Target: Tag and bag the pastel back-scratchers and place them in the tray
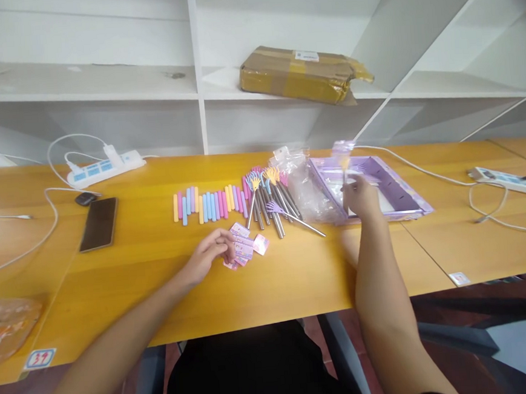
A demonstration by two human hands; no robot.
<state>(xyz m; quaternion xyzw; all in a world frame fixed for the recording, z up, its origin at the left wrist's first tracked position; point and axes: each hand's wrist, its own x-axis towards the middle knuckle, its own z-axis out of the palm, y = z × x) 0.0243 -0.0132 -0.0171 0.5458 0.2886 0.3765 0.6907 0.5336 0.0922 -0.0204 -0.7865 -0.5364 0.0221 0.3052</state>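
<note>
My right hand is closed on the handle of a back scratcher, raised over the purple box. A pale purple card shows at its yellow head; motion blurs both. My left hand rests at a pile of small printed cards, fingers curled against the edge. Whatever lies between those fingertips is hidden. Just beyond the cards lies a heap of metal-handled back scratchers with coloured hand-shaped heads. One with a purple head lies slantwise in front.
Pastel sticks lie in a row left of the heap. Clear plastic bags lie against the box. At left are a phone and a power strip; another strip is at right. A taped carton occupies the shelf.
</note>
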